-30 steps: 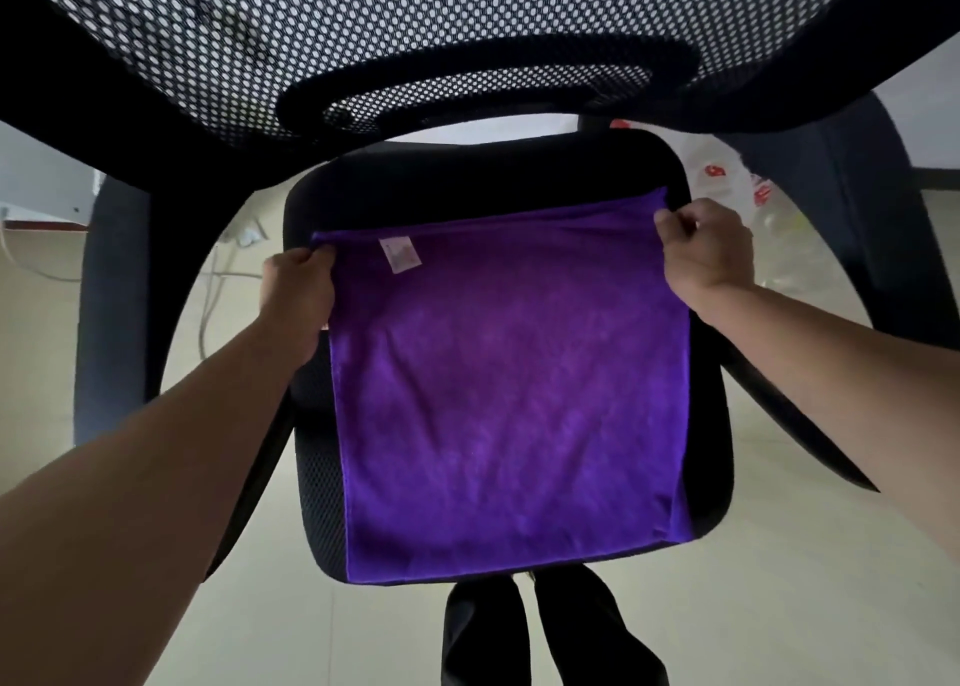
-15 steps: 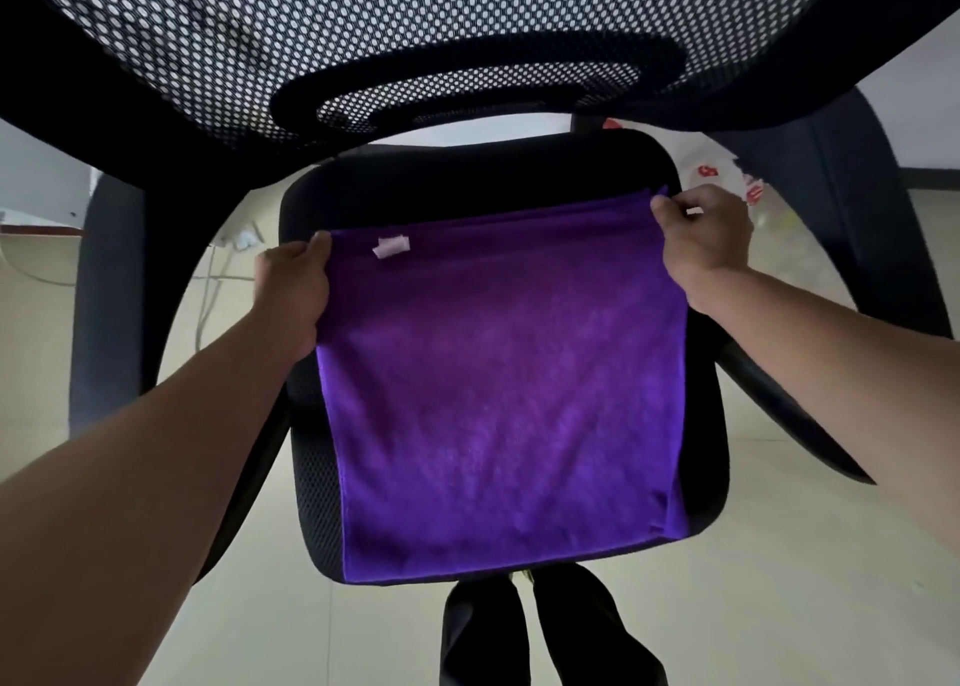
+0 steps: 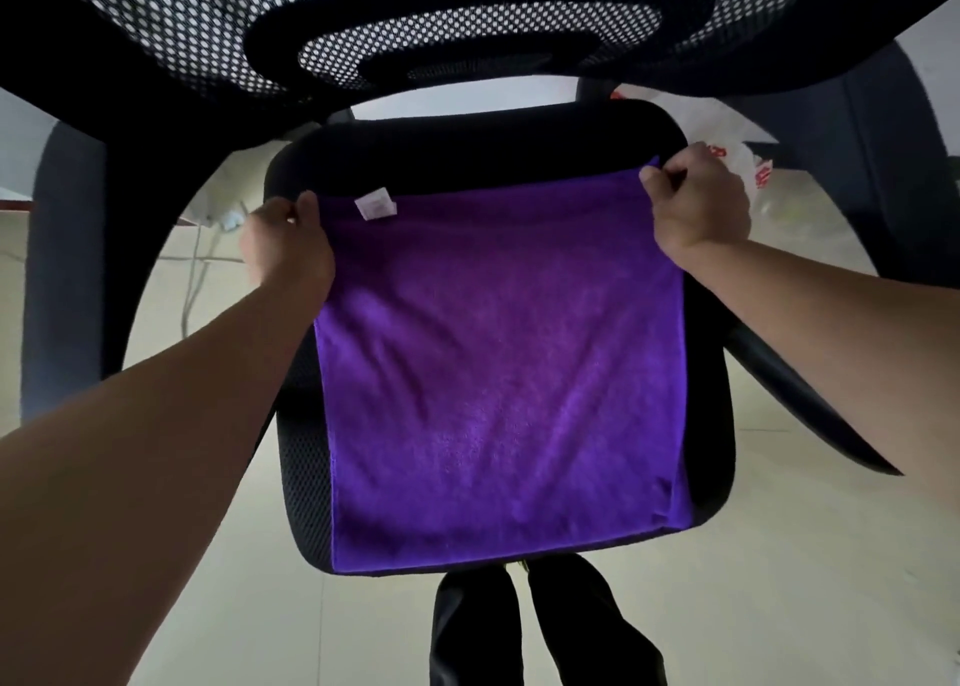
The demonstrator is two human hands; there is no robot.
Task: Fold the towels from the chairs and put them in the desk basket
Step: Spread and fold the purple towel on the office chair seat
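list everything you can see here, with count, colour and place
towel: one, purple, spread flat on the chair seat, both far corners pinched
tag: one, white, at the towel's far edge near the left corner
chair: one, black, mesh back at top, seat in the centre, armrests either side
plastic bag: one, white with red print, on the floor behind the right hand
cables: several, white, on the floor at left
floor: pale tiles, all around
legs: two, dark trousers, bottom centre
left hand: grips the far left corner
right hand: grips the far right corner
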